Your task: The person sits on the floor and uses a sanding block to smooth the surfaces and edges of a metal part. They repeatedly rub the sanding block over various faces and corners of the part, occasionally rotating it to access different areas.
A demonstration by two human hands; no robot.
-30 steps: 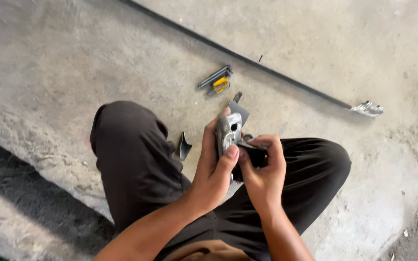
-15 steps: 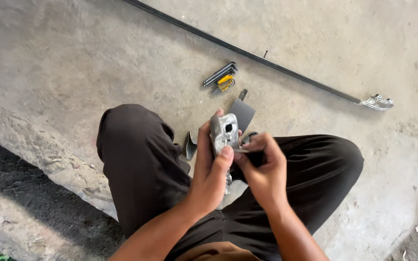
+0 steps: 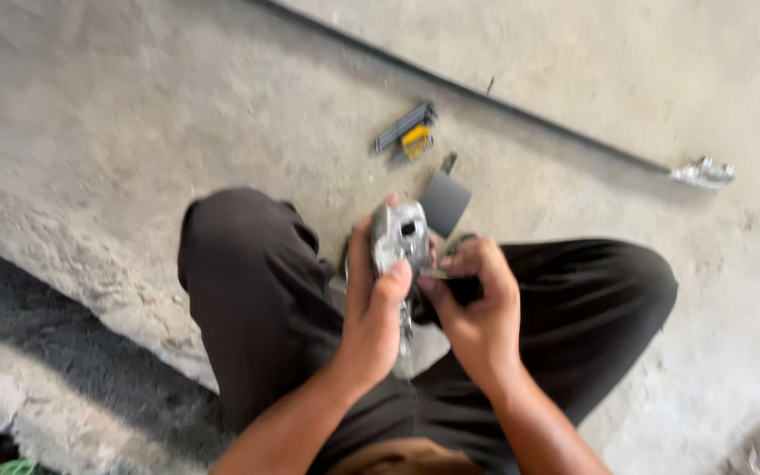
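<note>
Head view: our left hand grips the shiny silver metal casting over our lap, right hand pinches a small dark part against it. Slippy grip, it could drop onto the concrete floor.

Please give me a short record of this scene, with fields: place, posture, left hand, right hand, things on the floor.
place: rough concrete floor
posture: squatting, dark trousers, knees apart
left hand: grips a silver metal part, thumb on its front
right hand: closed around a small dark piece at the part's side; blurred, kind unclear
things on the floor: dark grey flat piece; grey and yellow tool; long dark rod ending in a shiny fitting
</note>
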